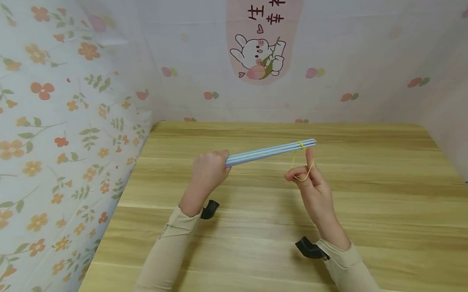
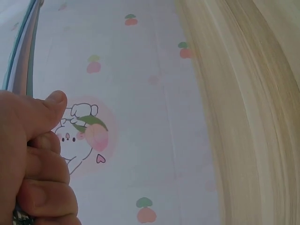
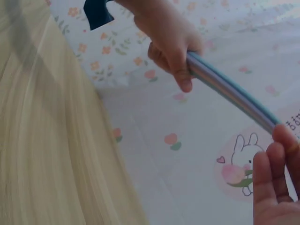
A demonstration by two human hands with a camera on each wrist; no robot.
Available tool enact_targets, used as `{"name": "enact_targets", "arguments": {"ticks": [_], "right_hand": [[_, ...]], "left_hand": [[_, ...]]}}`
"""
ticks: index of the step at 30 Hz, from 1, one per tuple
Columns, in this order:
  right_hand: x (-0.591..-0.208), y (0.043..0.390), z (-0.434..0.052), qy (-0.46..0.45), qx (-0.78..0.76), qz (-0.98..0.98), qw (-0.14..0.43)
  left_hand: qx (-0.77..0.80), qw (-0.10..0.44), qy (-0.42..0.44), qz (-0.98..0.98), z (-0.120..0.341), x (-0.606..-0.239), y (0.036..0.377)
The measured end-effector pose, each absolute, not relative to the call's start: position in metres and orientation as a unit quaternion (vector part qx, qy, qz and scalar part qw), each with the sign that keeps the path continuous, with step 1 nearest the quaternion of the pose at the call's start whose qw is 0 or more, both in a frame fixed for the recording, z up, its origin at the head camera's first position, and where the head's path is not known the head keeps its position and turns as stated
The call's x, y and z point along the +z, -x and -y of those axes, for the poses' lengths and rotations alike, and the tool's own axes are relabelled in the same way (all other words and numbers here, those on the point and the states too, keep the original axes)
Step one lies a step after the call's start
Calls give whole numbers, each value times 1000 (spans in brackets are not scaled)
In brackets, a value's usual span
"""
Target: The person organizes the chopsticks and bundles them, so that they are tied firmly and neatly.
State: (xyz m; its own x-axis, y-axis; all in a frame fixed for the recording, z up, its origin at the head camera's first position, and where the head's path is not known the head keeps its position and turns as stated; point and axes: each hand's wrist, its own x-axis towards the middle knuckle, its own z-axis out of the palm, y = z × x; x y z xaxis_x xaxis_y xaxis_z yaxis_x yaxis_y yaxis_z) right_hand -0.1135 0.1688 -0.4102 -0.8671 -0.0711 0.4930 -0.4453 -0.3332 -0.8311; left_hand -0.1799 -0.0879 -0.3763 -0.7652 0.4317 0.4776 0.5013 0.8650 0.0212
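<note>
"So, where's the bundle of pastel sticks (image 1: 265, 153)?"

"Up in the air above the desk (image 1: 262, 249), lying nearly level. The left hand (image 1: 211, 171) is curled firmly round one end."

"And the right hand (image 1: 316, 194)?"

"Fingers spread, near the opposite end, with a slack-looking loop of the yellow elastic band (image 1: 301, 144) hung over them. The rest of that band crosses the sticks near their tips. Whether the index fingertip touches them, I can't tell."

"How would it handle?"

"Light, I'd judge, and stiff lengthwise. The sides look smooth, so single sticks could slide past their neighbours; the grip should take in all of them. If they're hollow, which I can't make out, hard squeezing might dent them."

"Where would you take hold?"

"Where the left hand has it, well away from the band, leaving the tips free. The band seems soft and springy, apt to snap off, so I'd support its loop on two fingers."
</note>
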Motion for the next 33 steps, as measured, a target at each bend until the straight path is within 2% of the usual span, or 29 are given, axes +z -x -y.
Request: {"name": "enact_targets", "arguments": {"ticks": [6, 13, 22, 28, 33], "right_hand": [[-400, 118, -168, -123, 865, 475, 106], [-390, 122, -175, -51, 916, 397, 33], [-387, 130, -187, -86, 934, 344, -31], [-385, 132, -191, -93, 914, 395, -16], [-381, 134, -193, -65, 884, 462, -4]], "left_hand": [[-79, 242, 259, 932, 89, -378, 180], [-73, 252, 272, 926, 90, -376, 179], [-71, 243, 295, 921, 96, -373, 177], [-62, 245, 297, 921, 97, -374, 179], [-54, 241, 300, 922, 96, -373, 179]]}}
